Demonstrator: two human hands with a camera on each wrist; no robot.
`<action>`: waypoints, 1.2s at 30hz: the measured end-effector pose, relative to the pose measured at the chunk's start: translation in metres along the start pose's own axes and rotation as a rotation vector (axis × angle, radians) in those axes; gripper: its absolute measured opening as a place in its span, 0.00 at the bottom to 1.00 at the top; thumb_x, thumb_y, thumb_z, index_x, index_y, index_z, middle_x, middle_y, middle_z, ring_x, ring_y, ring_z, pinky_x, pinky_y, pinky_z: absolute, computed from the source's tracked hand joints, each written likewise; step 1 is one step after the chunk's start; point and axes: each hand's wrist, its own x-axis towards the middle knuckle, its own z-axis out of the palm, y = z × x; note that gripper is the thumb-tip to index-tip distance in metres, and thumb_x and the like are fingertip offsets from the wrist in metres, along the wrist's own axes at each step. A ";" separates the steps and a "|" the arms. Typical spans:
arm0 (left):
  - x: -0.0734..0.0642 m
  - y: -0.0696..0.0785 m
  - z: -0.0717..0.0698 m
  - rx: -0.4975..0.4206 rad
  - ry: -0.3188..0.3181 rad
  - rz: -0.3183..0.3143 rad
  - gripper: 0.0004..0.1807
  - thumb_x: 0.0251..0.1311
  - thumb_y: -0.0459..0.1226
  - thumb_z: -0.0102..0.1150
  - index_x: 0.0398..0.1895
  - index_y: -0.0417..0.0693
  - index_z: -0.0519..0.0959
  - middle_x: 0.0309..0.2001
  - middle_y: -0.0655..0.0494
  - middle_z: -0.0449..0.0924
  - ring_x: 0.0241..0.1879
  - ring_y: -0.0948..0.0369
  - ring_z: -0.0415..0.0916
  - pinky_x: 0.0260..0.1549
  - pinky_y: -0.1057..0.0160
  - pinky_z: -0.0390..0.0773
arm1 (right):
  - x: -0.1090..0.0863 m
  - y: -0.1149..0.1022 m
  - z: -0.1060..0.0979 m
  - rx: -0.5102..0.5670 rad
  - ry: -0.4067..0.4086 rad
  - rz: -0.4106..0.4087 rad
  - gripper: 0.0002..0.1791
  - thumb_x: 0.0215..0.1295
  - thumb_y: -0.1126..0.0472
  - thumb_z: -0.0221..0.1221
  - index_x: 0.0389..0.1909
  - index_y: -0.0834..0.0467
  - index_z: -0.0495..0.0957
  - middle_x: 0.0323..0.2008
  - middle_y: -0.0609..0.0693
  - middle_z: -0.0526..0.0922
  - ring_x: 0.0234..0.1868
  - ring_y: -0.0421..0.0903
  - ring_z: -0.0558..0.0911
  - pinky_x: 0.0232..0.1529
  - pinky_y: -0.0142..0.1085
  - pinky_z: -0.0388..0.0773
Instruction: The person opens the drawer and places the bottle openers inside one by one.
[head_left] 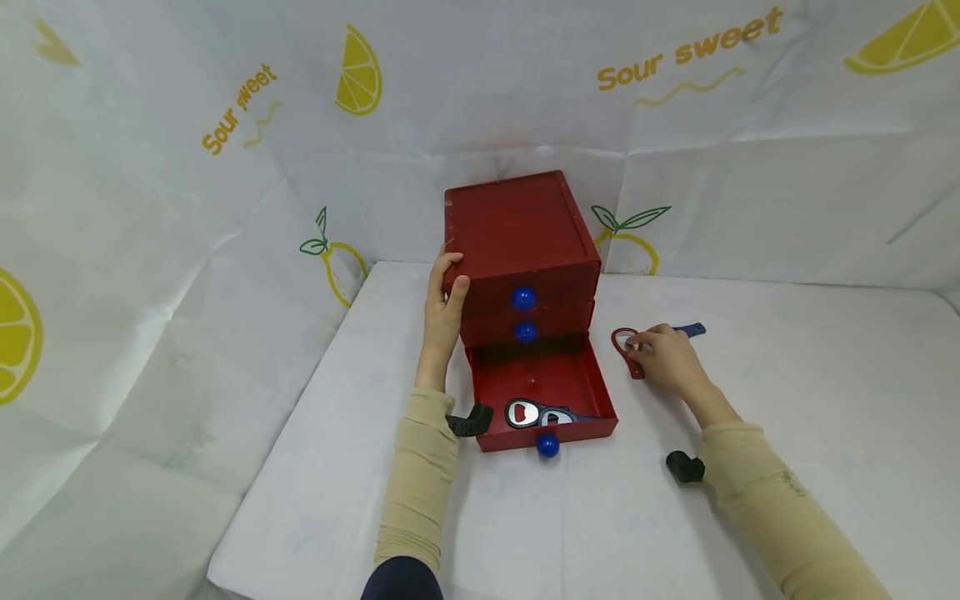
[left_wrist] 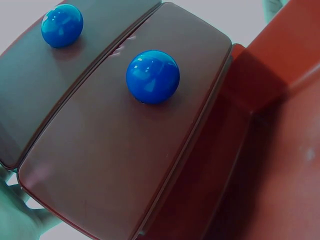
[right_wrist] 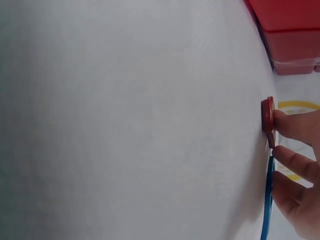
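A red drawer cabinet (head_left: pixel 517 225) stands near the back of the table, its lowest drawer (head_left: pixel 498 379) pulled out. My left hand (head_left: pixel 442 323) holds the cabinet's left side, the thumb at the front corner. Inside that drawer, near its front, lie bottle openers with dark rims (head_left: pixel 510 418). To the right of the cabinet, my right hand (head_left: pixel 671 360) pinches a red bottle opener (head_left: pixel 636 370) lying on the table. Beneath the same hand a blue handle (head_left: pixel 694 330) sticks out; the hand hides the rest of it.
Blue ball knobs (left_wrist: pixel 153 77) jut from the drawer fronts. White cloth printed with lemons (head_left: pixel 480 100) hangs behind and to the left of the white table (head_left: pixel 337 483). A black wrist-camera piece (head_left: pixel 471 421) overlaps the open drawer's left front corner.
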 end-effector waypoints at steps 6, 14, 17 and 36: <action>0.001 0.000 0.000 -0.006 0.003 0.006 0.46 0.49 0.70 0.43 0.62 0.47 0.60 0.75 0.52 0.43 0.69 0.51 0.53 0.61 0.47 0.63 | -0.001 -0.003 -0.002 -0.034 -0.019 0.018 0.14 0.62 0.62 0.56 0.46 0.65 0.80 0.47 0.69 0.74 0.47 0.70 0.70 0.43 0.58 0.69; 0.000 0.001 0.000 -0.012 0.004 0.015 0.46 0.49 0.69 0.43 0.62 0.45 0.60 0.74 0.50 0.44 0.68 0.49 0.53 0.61 0.47 0.64 | -0.002 -0.007 -0.006 -0.045 -0.069 0.030 0.14 0.62 0.61 0.57 0.44 0.64 0.81 0.48 0.70 0.74 0.48 0.70 0.71 0.44 0.59 0.71; -0.001 0.001 0.000 -0.008 0.001 0.008 0.46 0.49 0.69 0.43 0.62 0.46 0.60 0.75 0.50 0.43 0.69 0.50 0.52 0.61 0.47 0.63 | -0.004 -0.008 -0.007 -0.050 -0.077 0.025 0.13 0.61 0.60 0.58 0.43 0.64 0.81 0.48 0.70 0.74 0.48 0.70 0.72 0.44 0.59 0.71; 0.001 -0.004 0.001 0.003 0.011 0.014 0.47 0.49 0.71 0.42 0.62 0.47 0.60 0.74 0.53 0.45 0.66 0.51 0.56 0.59 0.49 0.65 | -0.034 -0.016 -0.016 -0.058 -0.195 0.008 0.18 0.55 0.57 0.64 0.43 0.63 0.82 0.45 0.67 0.76 0.46 0.66 0.74 0.44 0.55 0.74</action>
